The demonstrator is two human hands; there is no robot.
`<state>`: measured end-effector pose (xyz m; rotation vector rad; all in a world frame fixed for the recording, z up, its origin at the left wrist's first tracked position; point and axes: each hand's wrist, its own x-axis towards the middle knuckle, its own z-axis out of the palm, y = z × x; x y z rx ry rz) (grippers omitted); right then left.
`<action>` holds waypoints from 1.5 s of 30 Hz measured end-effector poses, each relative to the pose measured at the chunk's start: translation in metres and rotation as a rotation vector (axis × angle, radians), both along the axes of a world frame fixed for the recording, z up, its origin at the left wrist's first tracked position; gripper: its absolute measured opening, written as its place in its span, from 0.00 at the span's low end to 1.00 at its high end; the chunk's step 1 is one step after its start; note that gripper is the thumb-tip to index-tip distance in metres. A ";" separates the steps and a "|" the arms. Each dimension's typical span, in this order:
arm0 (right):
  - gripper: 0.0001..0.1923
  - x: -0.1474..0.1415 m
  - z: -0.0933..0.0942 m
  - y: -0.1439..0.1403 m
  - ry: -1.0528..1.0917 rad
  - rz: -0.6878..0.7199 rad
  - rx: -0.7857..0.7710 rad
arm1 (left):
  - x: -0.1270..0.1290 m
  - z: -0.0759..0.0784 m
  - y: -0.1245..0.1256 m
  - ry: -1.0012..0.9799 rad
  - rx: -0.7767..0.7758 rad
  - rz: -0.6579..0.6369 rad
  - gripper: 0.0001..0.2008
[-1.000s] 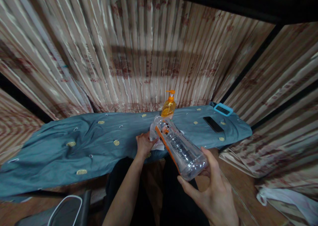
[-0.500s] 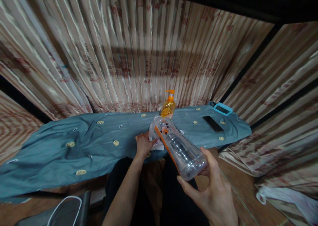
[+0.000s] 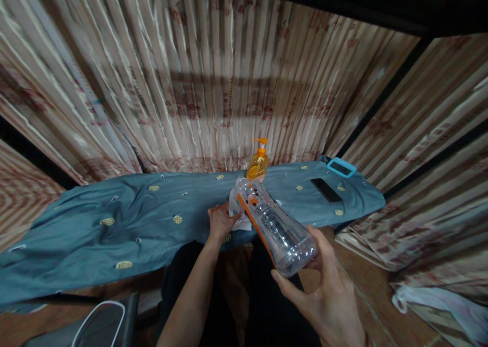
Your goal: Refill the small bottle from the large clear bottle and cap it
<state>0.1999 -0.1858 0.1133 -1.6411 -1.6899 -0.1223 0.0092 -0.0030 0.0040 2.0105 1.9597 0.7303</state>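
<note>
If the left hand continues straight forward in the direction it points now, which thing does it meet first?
The left hand already touches the white cloth at the clear bottle's mouth. Beyond, probably the orange pump bottle; depth is unclear.

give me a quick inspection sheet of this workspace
surface: blue cloth covers the table, wrinkled
job's things: clear plastic bottle tilted, base toward camera; white wipe at its far end
clutter: orange pump bottle, black phone, blue-framed device
hands: right hand grips bottle base; left hand holds the wipe
cables: nothing seen
surroundings: striped curtains; white bag on the floor
</note>
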 end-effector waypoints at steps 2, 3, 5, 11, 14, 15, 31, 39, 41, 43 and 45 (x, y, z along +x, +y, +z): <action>0.43 0.000 0.000 0.001 -0.005 -0.002 -0.001 | 0.000 -0.001 0.000 0.002 0.001 0.001 0.12; 0.43 0.000 -0.001 0.001 -0.006 -0.001 0.000 | 0.000 -0.002 0.001 0.002 0.002 0.000 0.12; 0.43 -0.001 -0.001 0.001 -0.005 0.002 0.006 | -0.001 -0.002 0.001 -0.004 0.004 -0.002 0.12; 0.43 0.000 0.001 -0.001 -0.004 0.004 0.008 | -0.001 -0.003 0.002 -0.003 0.011 -0.015 0.12; 0.43 0.000 0.001 -0.001 -0.016 0.004 0.009 | -0.001 -0.003 0.002 0.000 0.005 -0.008 0.13; 0.43 0.000 0.001 -0.001 -0.020 0.005 0.014 | -0.001 -0.003 0.002 0.001 0.003 -0.007 0.13; 0.43 0.000 0.000 -0.001 -0.020 0.011 0.026 | 0.000 -0.001 0.001 0.000 0.005 -0.001 0.12; 0.43 0.001 0.001 0.000 -0.020 0.020 0.031 | 0.000 -0.001 0.001 -0.011 0.012 -0.004 0.12; 0.43 0.001 0.001 -0.001 -0.026 0.018 0.037 | 0.000 -0.002 0.001 -0.014 0.019 -0.009 0.12; 0.43 0.001 0.001 -0.001 -0.032 0.015 0.038 | 0.000 -0.002 0.001 -0.020 0.024 -0.010 0.12; 0.43 0.001 0.001 -0.001 -0.035 0.015 0.035 | 0.000 -0.002 0.000 -0.022 0.026 -0.009 0.12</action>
